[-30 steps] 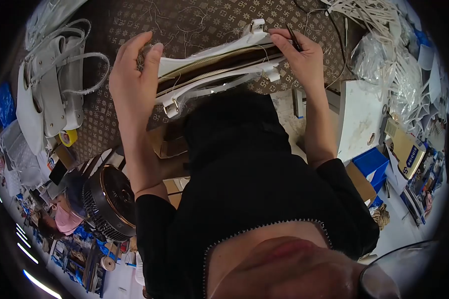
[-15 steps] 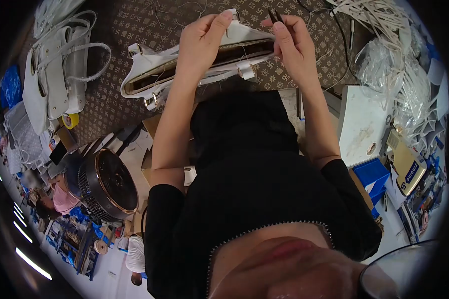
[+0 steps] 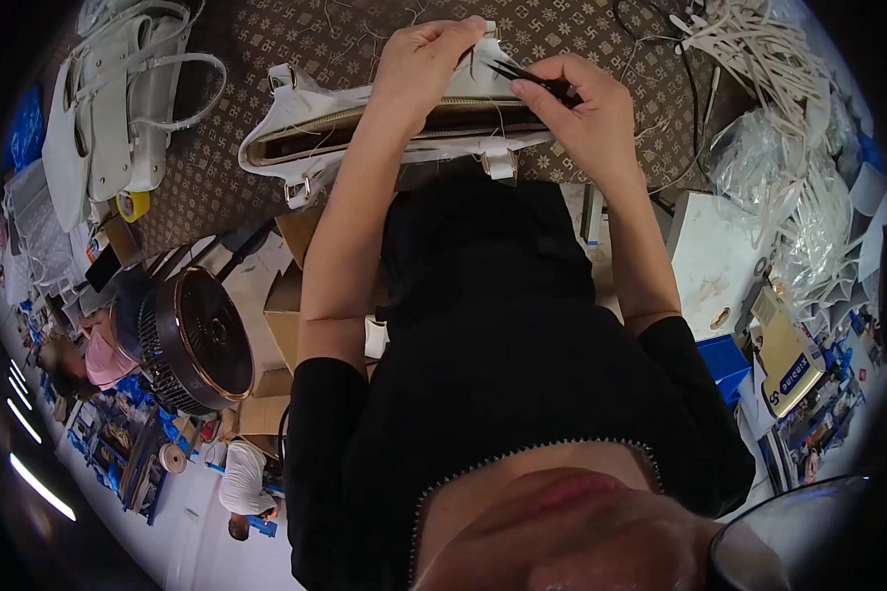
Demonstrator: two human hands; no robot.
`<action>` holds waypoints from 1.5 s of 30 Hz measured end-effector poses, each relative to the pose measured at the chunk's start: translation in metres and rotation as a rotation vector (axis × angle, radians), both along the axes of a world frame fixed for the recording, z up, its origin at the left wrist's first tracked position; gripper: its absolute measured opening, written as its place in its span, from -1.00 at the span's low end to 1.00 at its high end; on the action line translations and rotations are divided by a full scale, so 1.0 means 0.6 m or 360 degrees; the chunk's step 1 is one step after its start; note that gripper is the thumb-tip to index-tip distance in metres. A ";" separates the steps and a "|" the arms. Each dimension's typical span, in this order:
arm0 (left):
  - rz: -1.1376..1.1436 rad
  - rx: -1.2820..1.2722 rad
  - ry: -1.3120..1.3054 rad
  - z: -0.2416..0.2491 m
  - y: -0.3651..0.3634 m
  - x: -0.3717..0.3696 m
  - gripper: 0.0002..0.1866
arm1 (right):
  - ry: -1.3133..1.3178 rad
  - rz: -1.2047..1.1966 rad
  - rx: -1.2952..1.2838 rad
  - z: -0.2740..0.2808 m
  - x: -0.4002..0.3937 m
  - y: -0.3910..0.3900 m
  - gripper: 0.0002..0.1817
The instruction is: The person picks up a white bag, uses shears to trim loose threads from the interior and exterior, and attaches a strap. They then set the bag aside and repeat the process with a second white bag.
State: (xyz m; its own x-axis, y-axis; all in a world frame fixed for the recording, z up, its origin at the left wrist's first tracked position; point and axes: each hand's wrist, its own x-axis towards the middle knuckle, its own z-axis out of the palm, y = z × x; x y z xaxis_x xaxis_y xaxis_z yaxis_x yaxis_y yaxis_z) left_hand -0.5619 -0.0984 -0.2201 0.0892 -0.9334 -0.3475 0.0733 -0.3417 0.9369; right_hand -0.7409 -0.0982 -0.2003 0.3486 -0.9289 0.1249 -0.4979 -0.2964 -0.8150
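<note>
A white handbag [image 3: 310, 101] lies in front of me on the patterned cloth, its zipped mouth partly open. Loose threads hang across the opening, and metal-ringed strap tabs [image 3: 500, 164] stick out at its sides. My left hand [image 3: 416, 74] reaches over the bag, thumb and fingers pinched on a strap tab at its far edge. In my right hand [image 3: 591, 108] are black thread snips [image 3: 550, 87], closed in my fingers. Their two pointed tips are slightly apart, close to the bag's white side near that tab. My fingers partly hide the snips' handle.
More white handbags [image 3: 94, 128] are stacked at the left, near a yellow tape roll [image 3: 133, 205]. A black fan [image 3: 199, 340] stands at lower left. White straps [image 3: 759, 59] and clear plastic [image 3: 754, 163] pile up at right. Two other people [image 3: 246, 478] are farther off.
My right hand has turned the snips from pointing away to pointing left, bringing the tips to the bag. My left hand and the pinched tab have shifted slightly right.
</note>
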 end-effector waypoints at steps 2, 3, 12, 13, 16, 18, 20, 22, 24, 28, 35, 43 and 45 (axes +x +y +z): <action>-0.0009 0.0000 0.0018 -0.006 0.000 0.001 -0.63 | -0.0031 -0.0082 0.0153 0.002 0.003 0.000 -0.83; -0.0023 -0.0004 0.0032 -0.008 0.000 0.002 -0.63 | -0.0030 -0.0079 0.0157 0.003 0.004 -0.001 -0.83; -0.0067 0.0062 -0.0003 -0.002 -0.004 0.004 -0.63 | 0.0049 -0.0099 0.0286 0.005 0.007 -0.007 -0.80; -0.0072 0.0077 -0.0018 -0.001 -0.005 0.004 -0.63 | 0.0052 -0.0099 0.0296 0.005 0.007 -0.008 -0.79; -0.0018 0.0022 0.0016 0.003 -0.002 0.002 -0.63 | 0.0065 -0.0099 0.0301 0.007 0.009 -0.009 -0.78; -0.0033 0.0021 0.0057 -0.003 -0.004 0.003 -0.64 | 0.0076 -0.0095 0.0295 0.010 0.011 -0.010 -0.78; -0.0072 0.0035 0.0053 -0.004 -0.004 0.005 -0.64 | 0.0102 -0.0114 0.0279 0.016 0.015 -0.009 -0.76; -0.0104 0.0050 0.0034 -0.006 -0.004 0.008 -0.64 | 0.0112 -0.0095 0.0187 0.015 0.015 -0.012 -0.73; -0.0135 0.0071 0.0007 -0.009 -0.004 0.008 -0.65 | 0.0123 -0.0074 0.0097 0.015 0.016 -0.013 -0.68; -0.0053 0.0000 0.0067 0.000 -0.001 0.003 -0.66 | 0.0346 -0.0096 0.0200 0.020 0.021 -0.015 -0.59; -0.0076 0.0077 0.0188 -0.002 -0.003 0.004 -0.68 | 0.0308 -0.0137 0.0210 0.009 0.023 -0.016 -0.62; -0.0001 -0.0024 0.0232 0.009 0.000 -0.001 -0.69 | -0.0299 -0.0149 0.0450 -0.006 0.011 -0.026 -0.64; -0.0016 -0.0102 0.0198 0.004 0.003 0.003 -0.68 | -0.0409 -0.0175 0.0413 -0.011 0.014 -0.025 -0.63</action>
State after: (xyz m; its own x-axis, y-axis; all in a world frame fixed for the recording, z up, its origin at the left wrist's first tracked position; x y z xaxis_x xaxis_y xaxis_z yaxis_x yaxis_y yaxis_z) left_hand -0.5603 -0.0967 -0.2177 0.0397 -0.9546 -0.2952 0.1872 -0.2831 0.9406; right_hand -0.7327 -0.1134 -0.2069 0.2332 -0.9712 -0.0487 -0.2845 -0.0202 -0.9584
